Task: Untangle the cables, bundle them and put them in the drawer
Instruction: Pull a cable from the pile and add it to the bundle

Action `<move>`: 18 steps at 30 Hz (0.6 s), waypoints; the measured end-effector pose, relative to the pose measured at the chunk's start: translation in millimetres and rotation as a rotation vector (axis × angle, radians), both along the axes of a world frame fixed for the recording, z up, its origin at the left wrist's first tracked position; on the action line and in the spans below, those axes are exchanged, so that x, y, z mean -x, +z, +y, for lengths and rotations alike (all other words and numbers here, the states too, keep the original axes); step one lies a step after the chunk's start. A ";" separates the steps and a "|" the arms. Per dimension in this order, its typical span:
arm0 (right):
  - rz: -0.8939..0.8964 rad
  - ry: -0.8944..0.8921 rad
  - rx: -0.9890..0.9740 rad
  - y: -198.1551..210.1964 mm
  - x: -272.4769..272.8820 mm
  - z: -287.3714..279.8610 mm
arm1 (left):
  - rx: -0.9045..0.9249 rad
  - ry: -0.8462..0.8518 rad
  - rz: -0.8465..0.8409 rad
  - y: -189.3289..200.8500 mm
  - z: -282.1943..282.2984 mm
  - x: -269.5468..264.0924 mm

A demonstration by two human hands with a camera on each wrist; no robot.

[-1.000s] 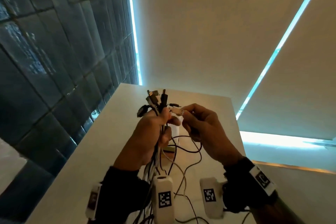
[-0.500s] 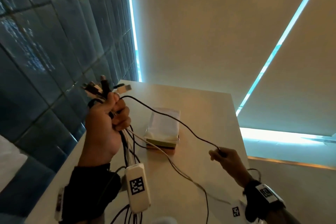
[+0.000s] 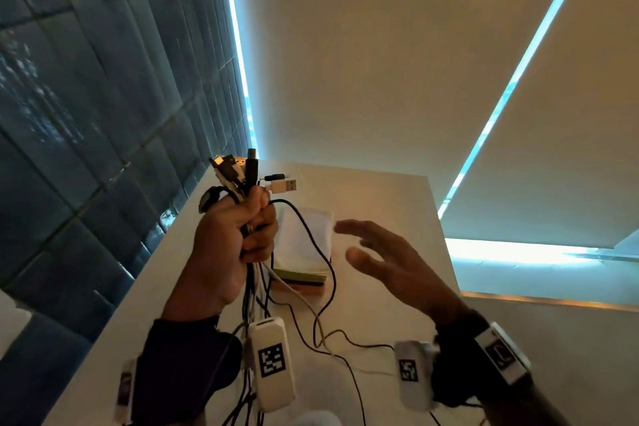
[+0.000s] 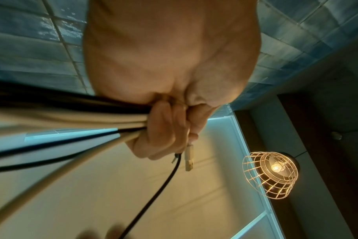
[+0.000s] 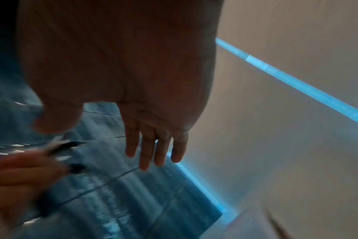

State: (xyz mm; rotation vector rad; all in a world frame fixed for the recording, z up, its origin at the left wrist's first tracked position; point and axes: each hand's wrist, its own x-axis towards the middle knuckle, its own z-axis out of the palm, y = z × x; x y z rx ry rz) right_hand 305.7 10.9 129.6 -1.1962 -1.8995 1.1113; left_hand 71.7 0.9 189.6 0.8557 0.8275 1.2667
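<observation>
**Looks like a styled room in a home or a café, not a lab**

Going by the finishes mostly. One wall (image 3: 86,107) is covered in glossy blue-green tiles, the kind you see in kitchens or bathrooms. Cyan LED strips (image 3: 238,55) run along the edges of plain cream panels (image 3: 380,55). A white table (image 3: 380,190) butts up against the tiles, with a small stack of paper pads (image 3: 304,252) on it. The left wrist view also catches a wire-cage pendant lamp (image 4: 271,174) with a bare glowing bulb. Can't tell which exact room though.
</observation>
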 end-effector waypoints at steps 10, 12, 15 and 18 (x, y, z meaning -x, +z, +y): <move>0.268 -0.225 -0.201 27.3 16.3 2.7 | 0.137 -0.090 0.059 -1.7 -4.5 16.3; 0.300 -0.434 -0.190 19.9 -25.8 10.6 | 0.165 -0.073 0.039 -3.4 -3.6 27.6; 0.427 -0.716 -0.110 5.1 -100.5 16.1 | 0.176 -0.020 0.023 -3.9 -3.7 44.9; 0.344 -0.848 -0.082 -2.6 -147.4 5.2 | 0.174 -0.017 0.074 -7.2 -1.9 46.4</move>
